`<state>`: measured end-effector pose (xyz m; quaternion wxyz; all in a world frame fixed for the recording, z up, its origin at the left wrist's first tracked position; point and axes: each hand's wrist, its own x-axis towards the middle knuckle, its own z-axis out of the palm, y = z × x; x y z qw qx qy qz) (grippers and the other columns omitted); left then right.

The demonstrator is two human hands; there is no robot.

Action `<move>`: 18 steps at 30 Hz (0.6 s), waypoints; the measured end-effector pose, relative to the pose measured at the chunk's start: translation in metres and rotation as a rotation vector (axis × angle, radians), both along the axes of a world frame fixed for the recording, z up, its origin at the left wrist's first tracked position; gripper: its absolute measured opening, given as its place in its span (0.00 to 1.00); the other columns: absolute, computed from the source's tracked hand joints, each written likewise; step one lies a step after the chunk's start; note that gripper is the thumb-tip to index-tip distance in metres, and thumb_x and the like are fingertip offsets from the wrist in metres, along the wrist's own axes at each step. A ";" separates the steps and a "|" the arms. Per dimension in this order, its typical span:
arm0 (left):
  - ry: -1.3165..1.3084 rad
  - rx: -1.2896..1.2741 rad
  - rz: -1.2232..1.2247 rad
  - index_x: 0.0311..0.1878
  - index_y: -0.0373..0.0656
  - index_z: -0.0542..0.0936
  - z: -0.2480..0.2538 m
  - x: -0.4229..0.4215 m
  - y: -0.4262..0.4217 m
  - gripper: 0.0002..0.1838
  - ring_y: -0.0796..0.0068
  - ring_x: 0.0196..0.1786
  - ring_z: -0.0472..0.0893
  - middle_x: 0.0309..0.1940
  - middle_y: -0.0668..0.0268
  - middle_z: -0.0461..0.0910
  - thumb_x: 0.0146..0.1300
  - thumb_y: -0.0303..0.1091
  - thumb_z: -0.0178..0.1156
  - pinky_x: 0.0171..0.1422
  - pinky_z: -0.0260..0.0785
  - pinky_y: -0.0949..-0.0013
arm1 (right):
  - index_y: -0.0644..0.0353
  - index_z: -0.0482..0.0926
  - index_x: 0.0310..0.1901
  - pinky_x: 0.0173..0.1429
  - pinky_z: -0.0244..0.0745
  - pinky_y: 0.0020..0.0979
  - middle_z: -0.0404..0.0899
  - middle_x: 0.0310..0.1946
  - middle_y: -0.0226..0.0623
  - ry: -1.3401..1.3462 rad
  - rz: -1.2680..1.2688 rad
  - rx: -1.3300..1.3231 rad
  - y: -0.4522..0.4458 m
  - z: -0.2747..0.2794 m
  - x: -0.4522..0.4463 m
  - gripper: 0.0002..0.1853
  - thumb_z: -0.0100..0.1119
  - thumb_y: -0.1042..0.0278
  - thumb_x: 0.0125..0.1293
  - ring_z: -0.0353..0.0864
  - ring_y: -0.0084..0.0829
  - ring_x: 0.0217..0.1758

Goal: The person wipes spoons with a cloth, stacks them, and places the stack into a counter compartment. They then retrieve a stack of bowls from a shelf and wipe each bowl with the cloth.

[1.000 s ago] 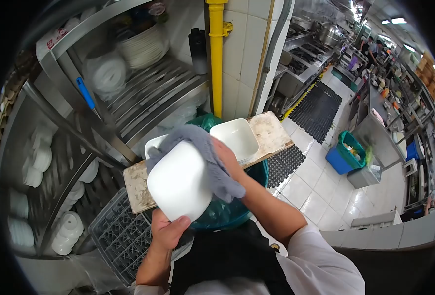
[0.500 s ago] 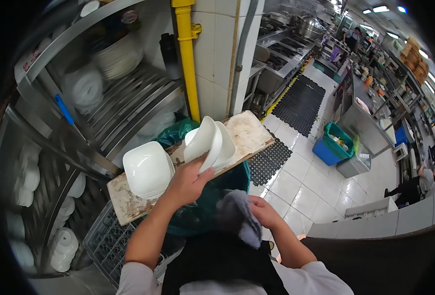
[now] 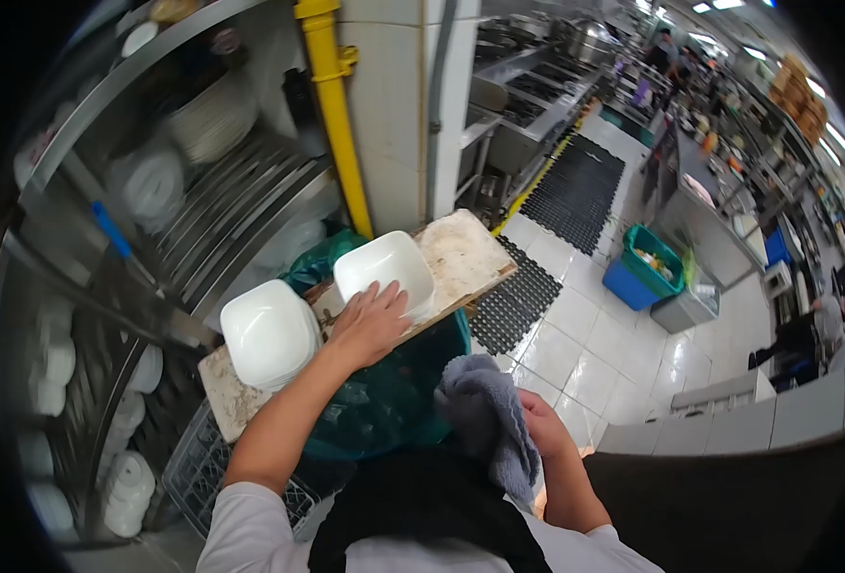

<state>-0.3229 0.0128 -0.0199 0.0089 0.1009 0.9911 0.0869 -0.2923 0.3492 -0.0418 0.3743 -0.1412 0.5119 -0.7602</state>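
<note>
Two stacks of white square bowls stand on a worn board: the left stack (image 3: 268,332) and the right stack (image 3: 384,272). My left hand (image 3: 373,325) rests on the near side of the right stack, its spread fingers reaching over the rim into the top bowl. In my right hand (image 3: 542,425) a grey cloth (image 3: 489,411) hangs, bunched, in front of my apron. The board (image 3: 456,250) lies across a large bin with a green liner (image 3: 375,406), below both hands.
Metal shelves (image 3: 241,224) with white dishes fill the left side, beside a yellow pipe (image 3: 332,115). A grey rack (image 3: 203,477) sits low at the left. A blue bin (image 3: 633,282) stands on the tiled floor. A person (image 3: 828,320) is at the far right.
The white bowl has gone from both hands onto the right stack, and my left hand has opened over it. My right hand has drawn back toward the apron with the cloth.
</note>
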 end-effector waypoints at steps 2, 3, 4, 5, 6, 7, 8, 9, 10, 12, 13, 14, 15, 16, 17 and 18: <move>0.069 0.014 0.040 0.69 0.39 0.67 -0.003 0.004 0.002 0.29 0.40 0.74 0.59 0.73 0.48 0.60 0.72 0.48 0.51 0.77 0.51 0.44 | 0.66 0.74 0.61 0.61 0.70 0.27 0.79 0.53 0.31 -0.008 0.122 0.019 -0.014 0.012 -0.003 0.23 0.58 0.59 0.71 0.75 0.22 0.56; 0.136 0.022 0.044 0.70 0.37 0.66 -0.004 0.007 0.004 0.31 0.40 0.75 0.58 0.74 0.47 0.59 0.71 0.49 0.52 0.77 0.49 0.43 | 0.66 0.74 0.61 0.61 0.70 0.27 0.79 0.53 0.31 -0.004 0.166 0.022 -0.022 0.014 -0.006 0.23 0.58 0.59 0.71 0.75 0.22 0.56; 0.198 0.056 0.069 0.70 0.35 0.66 0.006 0.016 0.005 0.34 0.42 0.75 0.59 0.73 0.46 0.60 0.69 0.49 0.55 0.78 0.49 0.45 | 0.67 0.73 0.62 0.61 0.69 0.27 0.79 0.53 0.32 0.009 0.241 -0.019 -0.029 0.016 -0.009 0.27 0.61 0.57 0.69 0.74 0.23 0.56; 0.203 0.060 0.107 0.70 0.35 0.66 0.017 0.029 0.003 0.34 0.42 0.75 0.59 0.73 0.46 0.60 0.69 0.49 0.55 0.78 0.49 0.45 | 0.68 0.73 0.63 0.62 0.69 0.27 0.78 0.54 0.32 0.018 0.312 -0.058 -0.035 0.020 -0.013 0.30 0.64 0.56 0.66 0.74 0.23 0.57; 0.273 0.156 0.140 0.69 0.35 0.67 0.028 0.043 0.001 0.34 0.44 0.75 0.59 0.72 0.46 0.62 0.67 0.48 0.58 0.78 0.50 0.48 | 0.68 0.73 0.63 0.62 0.69 0.27 0.78 0.54 0.32 0.017 0.345 -0.049 -0.042 0.025 -0.016 0.30 0.64 0.56 0.66 0.74 0.23 0.57; 0.346 0.250 0.168 0.68 0.35 0.69 0.038 0.058 0.001 0.34 0.45 0.75 0.60 0.71 0.46 0.63 0.65 0.46 0.61 0.79 0.51 0.51 | 0.68 0.72 0.64 0.63 0.68 0.28 0.78 0.54 0.33 0.071 0.444 -0.099 -0.052 0.035 -0.020 0.33 0.66 0.53 0.64 0.74 0.25 0.57; 0.429 0.294 0.214 0.67 0.35 0.71 0.045 0.076 -0.004 0.31 0.48 0.74 0.63 0.70 0.48 0.65 0.63 0.39 0.64 0.77 0.55 0.53 | 0.69 0.71 0.64 0.64 0.67 0.29 0.78 0.55 0.34 0.125 0.537 -0.150 -0.063 0.047 -0.025 0.36 0.68 0.51 0.62 0.74 0.26 0.57; 0.434 0.298 0.231 0.67 0.35 0.71 0.050 0.096 -0.009 0.31 0.48 0.74 0.63 0.70 0.48 0.65 0.63 0.39 0.64 0.77 0.55 0.53 | 0.69 0.71 0.64 0.64 0.67 0.29 0.78 0.55 0.34 0.125 0.554 -0.143 -0.075 0.061 -0.027 0.36 0.68 0.51 0.62 0.74 0.26 0.57; 0.513 0.382 0.376 0.67 0.34 0.71 0.052 0.117 -0.012 0.31 0.47 0.72 0.66 0.68 0.47 0.67 0.63 0.36 0.64 0.75 0.58 0.53 | 0.69 0.71 0.64 0.64 0.67 0.29 0.78 0.54 0.34 0.188 0.615 -0.203 -0.090 0.078 -0.029 0.37 0.68 0.50 0.61 0.74 0.27 0.57; 0.697 0.442 0.575 0.67 0.33 0.71 0.044 0.149 -0.028 0.31 0.49 0.70 0.68 0.67 0.47 0.69 0.60 0.29 0.65 0.72 0.63 0.54 | 0.70 0.72 0.63 0.63 0.67 0.30 0.79 0.54 0.36 0.360 0.678 -0.252 -0.128 0.107 -0.036 0.36 0.68 0.52 0.59 0.74 0.28 0.57; 0.805 0.418 0.628 0.67 0.33 0.71 0.036 0.161 -0.038 0.31 0.51 0.70 0.69 0.67 0.47 0.69 0.59 0.27 0.65 0.71 0.64 0.56 | 0.70 0.73 0.62 0.62 0.68 0.31 0.79 0.54 0.37 0.474 0.680 -0.242 -0.151 0.120 -0.043 0.35 0.68 0.53 0.59 0.75 0.28 0.57; 0.789 0.403 0.708 0.70 0.32 0.66 0.027 0.171 -0.048 0.36 0.52 0.71 0.67 0.69 0.46 0.66 0.59 0.27 0.67 0.72 0.63 0.57 | 0.70 0.73 0.61 0.62 0.68 0.32 0.79 0.54 0.39 0.580 0.664 -0.174 -0.176 0.134 -0.049 0.34 0.67 0.53 0.59 0.76 0.31 0.57; 0.799 0.403 0.719 0.70 0.32 0.66 0.022 0.175 -0.053 0.36 0.52 0.71 0.67 0.69 0.46 0.66 0.59 0.27 0.67 0.72 0.63 0.57 | 0.69 0.74 0.61 0.61 0.69 0.33 0.79 0.54 0.42 0.687 0.644 -0.106 -0.202 0.147 -0.054 0.33 0.66 0.53 0.60 0.77 0.34 0.56; 0.780 0.520 0.762 0.72 0.33 0.62 0.018 0.178 -0.057 0.40 0.51 0.72 0.66 0.70 0.45 0.64 0.57 0.28 0.68 0.73 0.62 0.57 | 0.68 0.74 0.60 0.61 0.70 0.35 0.79 0.55 0.44 0.942 0.650 0.087 -0.232 0.163 -0.060 0.33 0.65 0.50 0.61 0.78 0.38 0.57; 0.760 0.639 0.803 0.74 0.34 0.59 0.013 0.181 -0.061 0.44 0.50 0.73 0.65 0.71 0.45 0.61 0.56 0.29 0.70 0.73 0.62 0.58 | 0.67 0.75 0.59 0.61 0.70 0.36 0.78 0.56 0.47 1.193 0.644 0.284 -0.261 0.176 -0.063 0.33 0.64 0.47 0.62 0.78 0.42 0.57; 0.648 0.671 0.846 0.77 0.34 0.51 0.006 0.180 -0.067 0.53 0.49 0.74 0.63 0.73 0.43 0.58 0.53 0.33 0.74 0.74 0.61 0.59 | 0.65 0.73 0.62 0.62 0.70 0.39 0.75 0.59 0.50 1.365 0.545 0.340 -0.291 0.169 -0.065 0.35 0.62 0.44 0.63 0.76 0.48 0.60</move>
